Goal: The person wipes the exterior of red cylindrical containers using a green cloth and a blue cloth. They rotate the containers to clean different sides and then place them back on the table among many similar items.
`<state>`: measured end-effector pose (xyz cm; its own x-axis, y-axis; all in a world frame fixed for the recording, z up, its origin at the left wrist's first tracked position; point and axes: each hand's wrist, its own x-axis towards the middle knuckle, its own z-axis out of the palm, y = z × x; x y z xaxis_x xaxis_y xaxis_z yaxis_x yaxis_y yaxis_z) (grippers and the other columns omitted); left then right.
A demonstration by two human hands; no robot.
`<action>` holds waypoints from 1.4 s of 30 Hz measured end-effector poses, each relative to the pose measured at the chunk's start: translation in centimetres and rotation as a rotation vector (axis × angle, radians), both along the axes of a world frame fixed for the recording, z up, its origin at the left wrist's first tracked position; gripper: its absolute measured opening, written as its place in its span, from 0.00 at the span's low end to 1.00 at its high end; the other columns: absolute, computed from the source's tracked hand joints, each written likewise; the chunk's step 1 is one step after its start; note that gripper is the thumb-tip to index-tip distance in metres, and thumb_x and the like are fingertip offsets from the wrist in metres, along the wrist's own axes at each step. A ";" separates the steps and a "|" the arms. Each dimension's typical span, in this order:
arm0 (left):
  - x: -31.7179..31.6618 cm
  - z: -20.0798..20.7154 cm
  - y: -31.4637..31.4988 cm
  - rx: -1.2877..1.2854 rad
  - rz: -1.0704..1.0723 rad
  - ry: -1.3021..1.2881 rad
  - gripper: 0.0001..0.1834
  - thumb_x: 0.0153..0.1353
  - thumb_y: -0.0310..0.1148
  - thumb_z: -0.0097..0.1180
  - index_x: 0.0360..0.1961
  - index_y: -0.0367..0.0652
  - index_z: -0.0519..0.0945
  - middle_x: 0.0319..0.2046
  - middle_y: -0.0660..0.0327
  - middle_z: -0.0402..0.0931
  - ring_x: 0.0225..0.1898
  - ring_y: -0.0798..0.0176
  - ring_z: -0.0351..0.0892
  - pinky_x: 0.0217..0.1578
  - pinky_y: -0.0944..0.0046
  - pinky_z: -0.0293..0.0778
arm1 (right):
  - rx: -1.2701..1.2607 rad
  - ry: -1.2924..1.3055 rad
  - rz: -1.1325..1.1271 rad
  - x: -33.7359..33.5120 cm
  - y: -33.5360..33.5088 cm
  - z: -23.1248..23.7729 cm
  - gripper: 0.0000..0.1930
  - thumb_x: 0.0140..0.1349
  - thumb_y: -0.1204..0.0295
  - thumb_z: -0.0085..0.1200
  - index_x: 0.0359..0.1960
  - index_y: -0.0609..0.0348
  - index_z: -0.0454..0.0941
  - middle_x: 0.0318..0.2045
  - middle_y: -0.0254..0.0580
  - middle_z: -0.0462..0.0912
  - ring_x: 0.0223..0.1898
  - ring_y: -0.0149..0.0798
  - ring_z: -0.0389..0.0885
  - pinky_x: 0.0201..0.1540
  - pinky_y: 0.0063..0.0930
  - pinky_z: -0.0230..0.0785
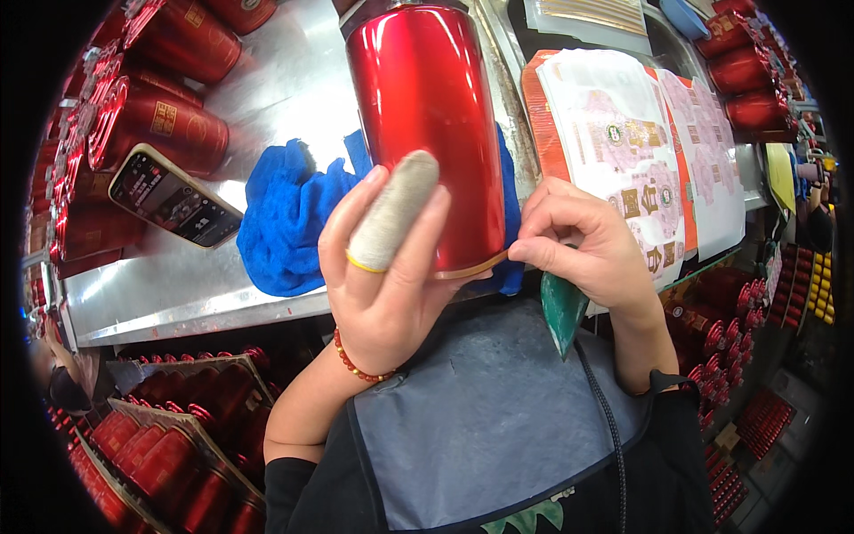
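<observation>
A glossy red metal canister lies lengthwise in front of me, one end toward my body. My left hand grips its near end, fingers spread along the side; one finger wears a pale knitted finger sleeve with a yellow edge. Along the canister's near rim runs a thin gold-brown strip. My right hand pinches the right end of this strip between thumb and forefinger. A green pointed scraper hangs below that palm, tucked into the same hand. A crumpled blue cloth shows on both sides of the canister.
On the metal table, a lit phone leans by several red canisters at the left. Printed label sheets lie at the right, with a blue bowl beyond. Trays of red canisters stand below the table.
</observation>
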<state>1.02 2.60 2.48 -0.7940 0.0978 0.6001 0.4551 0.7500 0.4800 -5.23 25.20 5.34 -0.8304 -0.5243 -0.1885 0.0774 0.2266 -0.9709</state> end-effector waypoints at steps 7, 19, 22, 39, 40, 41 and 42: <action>1.1 -1.0 -0.1 0.165 0.032 -0.079 0.46 0.48 0.42 0.80 0.66 0.35 0.74 0.67 0.45 0.70 0.66 0.43 0.71 0.66 0.50 0.68 | -0.002 -0.019 0.011 0.0 -0.2 -0.1 0.08 0.63 0.72 0.70 0.30 0.60 0.83 0.30 0.29 0.73 0.28 0.22 0.66 0.32 0.19 0.59; 3.7 -0.9 -2.1 -0.068 -0.198 0.095 0.18 0.49 0.25 0.72 0.44 0.40 0.89 0.48 0.55 0.86 0.51 0.51 0.82 0.47 0.60 0.85 | 0.026 -0.093 0.071 -0.4 0.0 -0.1 0.06 0.63 0.76 0.67 0.32 0.64 0.82 0.36 0.34 0.76 0.36 0.24 0.73 0.39 0.19 0.64; 2.4 -0.9 -1.4 -0.133 -0.243 0.232 0.18 0.46 0.25 0.71 0.43 0.44 0.91 0.51 0.61 0.85 0.53 0.55 0.79 0.45 0.62 0.85 | 0.038 -0.097 0.076 -0.5 0.0 0.0 0.06 0.63 0.76 0.67 0.32 0.63 0.82 0.36 0.33 0.76 0.36 0.24 0.72 0.39 0.19 0.63; 0.6 -1.0 -0.6 0.136 0.015 -0.160 0.57 0.47 0.42 0.81 0.74 0.31 0.62 0.73 0.42 0.61 0.74 0.43 0.62 0.70 0.52 0.64 | -0.001 -0.079 0.016 0.1 -0.3 0.6 0.06 0.63 0.76 0.67 0.31 0.64 0.82 0.33 0.33 0.75 0.32 0.23 0.72 0.35 0.18 0.63; 0.8 -1.2 -0.7 0.204 0.011 -0.194 0.57 0.46 0.41 0.82 0.74 0.32 0.63 0.73 0.42 0.61 0.73 0.42 0.63 0.70 0.51 0.63 | -0.021 -0.044 0.010 0.2 -0.5 0.3 0.07 0.63 0.75 0.68 0.30 0.62 0.82 0.31 0.31 0.74 0.30 0.22 0.70 0.33 0.18 0.61; 0.9 -1.2 -0.8 0.223 -0.013 -0.221 0.58 0.47 0.41 0.81 0.75 0.32 0.62 0.74 0.42 0.59 0.74 0.42 0.61 0.71 0.51 0.61 | -0.041 -0.009 0.002 0.4 -0.7 0.2 0.08 0.63 0.73 0.69 0.30 0.61 0.83 0.29 0.29 0.73 0.27 0.21 0.67 0.31 0.19 0.59; 1.0 -1.1 -1.0 0.242 -0.039 -0.249 0.58 0.49 0.42 0.81 0.75 0.32 0.60 0.74 0.42 0.58 0.75 0.42 0.59 0.72 0.51 0.60 | -0.032 -0.011 0.002 0.4 -0.7 0.3 0.08 0.64 0.73 0.69 0.30 0.61 0.83 0.29 0.29 0.73 0.27 0.21 0.67 0.31 0.19 0.59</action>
